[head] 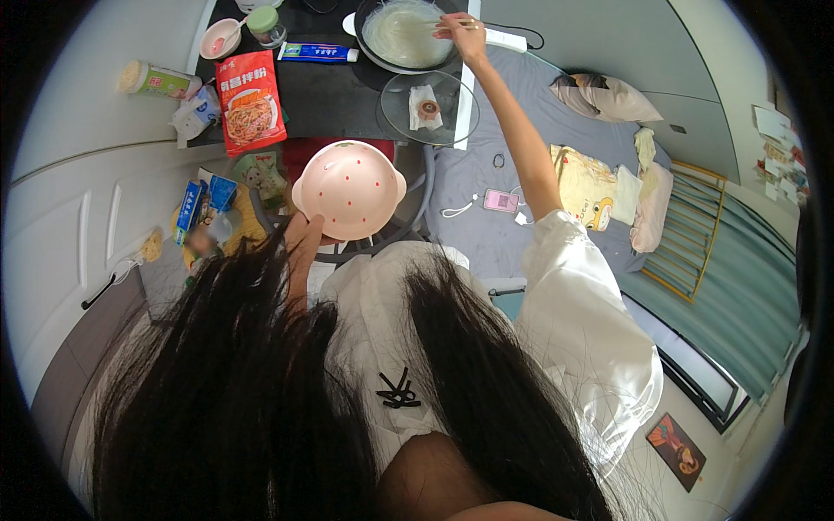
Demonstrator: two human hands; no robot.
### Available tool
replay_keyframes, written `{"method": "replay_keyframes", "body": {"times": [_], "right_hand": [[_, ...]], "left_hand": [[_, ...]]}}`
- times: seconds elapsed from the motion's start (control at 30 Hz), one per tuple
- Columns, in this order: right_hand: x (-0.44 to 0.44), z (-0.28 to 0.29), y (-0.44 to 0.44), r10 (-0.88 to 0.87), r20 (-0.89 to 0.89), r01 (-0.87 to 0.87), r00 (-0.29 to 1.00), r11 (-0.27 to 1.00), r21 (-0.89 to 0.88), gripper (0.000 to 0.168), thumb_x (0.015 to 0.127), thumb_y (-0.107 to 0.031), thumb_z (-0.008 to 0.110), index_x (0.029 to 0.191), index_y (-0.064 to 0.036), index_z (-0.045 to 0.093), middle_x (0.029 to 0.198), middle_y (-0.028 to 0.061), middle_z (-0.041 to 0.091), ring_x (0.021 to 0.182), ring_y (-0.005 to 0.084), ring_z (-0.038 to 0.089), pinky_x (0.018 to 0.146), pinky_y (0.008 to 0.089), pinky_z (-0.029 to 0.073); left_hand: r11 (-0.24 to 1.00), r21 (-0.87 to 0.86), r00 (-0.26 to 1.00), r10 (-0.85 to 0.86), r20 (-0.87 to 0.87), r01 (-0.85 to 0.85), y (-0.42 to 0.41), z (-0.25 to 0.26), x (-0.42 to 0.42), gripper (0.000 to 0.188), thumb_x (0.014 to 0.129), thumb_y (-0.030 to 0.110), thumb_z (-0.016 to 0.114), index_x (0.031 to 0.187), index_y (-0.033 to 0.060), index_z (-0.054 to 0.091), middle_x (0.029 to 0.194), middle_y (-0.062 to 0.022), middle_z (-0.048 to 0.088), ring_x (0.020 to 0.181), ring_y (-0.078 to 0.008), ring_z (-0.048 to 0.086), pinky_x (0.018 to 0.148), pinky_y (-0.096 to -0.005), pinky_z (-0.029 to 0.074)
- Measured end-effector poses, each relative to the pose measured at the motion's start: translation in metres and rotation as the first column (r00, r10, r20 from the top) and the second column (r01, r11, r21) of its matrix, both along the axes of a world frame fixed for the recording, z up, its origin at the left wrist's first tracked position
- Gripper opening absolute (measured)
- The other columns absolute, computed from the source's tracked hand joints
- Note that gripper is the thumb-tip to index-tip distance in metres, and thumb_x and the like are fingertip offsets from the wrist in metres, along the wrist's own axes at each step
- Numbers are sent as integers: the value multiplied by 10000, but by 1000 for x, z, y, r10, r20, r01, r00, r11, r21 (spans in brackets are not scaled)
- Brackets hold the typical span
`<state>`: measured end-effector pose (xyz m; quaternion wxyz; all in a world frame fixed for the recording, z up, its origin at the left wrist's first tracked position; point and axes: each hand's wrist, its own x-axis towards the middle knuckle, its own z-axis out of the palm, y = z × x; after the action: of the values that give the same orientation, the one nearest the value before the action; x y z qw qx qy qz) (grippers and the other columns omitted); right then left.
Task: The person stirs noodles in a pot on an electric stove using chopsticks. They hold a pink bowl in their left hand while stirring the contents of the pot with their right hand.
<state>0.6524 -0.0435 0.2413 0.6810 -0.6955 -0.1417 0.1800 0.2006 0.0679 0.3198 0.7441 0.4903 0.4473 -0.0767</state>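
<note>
My left hand (305,234) grips the lower left edge of a pink bowl (350,192) with red dots and two side handles. No food shows inside the bowl, which is in front of my body. Farther out, my right hand (464,38) holds a pair of chopsticks (459,23) over an electric pan (454,55). Their tips reach into pale rice noodles (401,32) in cloudy liquid. Just below the pan, a glass lid (396,107) lies at the edge of the black table (326,91), with a folded tissue (419,98) beside its knob.
A red noodle packet (251,104) overhangs the table's near edge. Behind it are a small pink bowl (220,38) with a spoon, a green-lidded jar (264,26) and a blue tube (318,52). On the bed (462,241) to the right lies a phone (501,200) with a cable.
</note>
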Motion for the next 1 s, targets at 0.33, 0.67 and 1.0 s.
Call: {"method": "replay_keyframes", "body": {"times": [0.33,0.67,1.0], "right_hand": [[8,18,-52,-51,241,115,969,959,-258,204,823,-125,577,844,76,609,697,135,650,558,191,644,521,282,543],[-9,43,-16,-10,243,40,970,992,-119,166,832,-101,566,834,61,601,704,131,643,567,173,636,538,276,537],[-49,3,2,92,99,-80,991,990,-118,143,809,-53,561,878,58,617,737,119,641,607,173,640,557,261,521]], "left_hand": [[1000,-12,1000,-21,10,21,1,-3,2,413,808,64,451,1190,-88,413,1010,-230,582,731,-303,658,559,-351,597],[1000,8,1000,-19,-18,19,3,0,1,408,797,62,463,1171,-98,426,1005,-232,582,752,-306,655,552,-352,597],[1000,1,999,-23,-21,24,1,0,1,408,791,61,467,1165,-99,434,1011,-231,580,758,-305,654,550,-356,597]]}}
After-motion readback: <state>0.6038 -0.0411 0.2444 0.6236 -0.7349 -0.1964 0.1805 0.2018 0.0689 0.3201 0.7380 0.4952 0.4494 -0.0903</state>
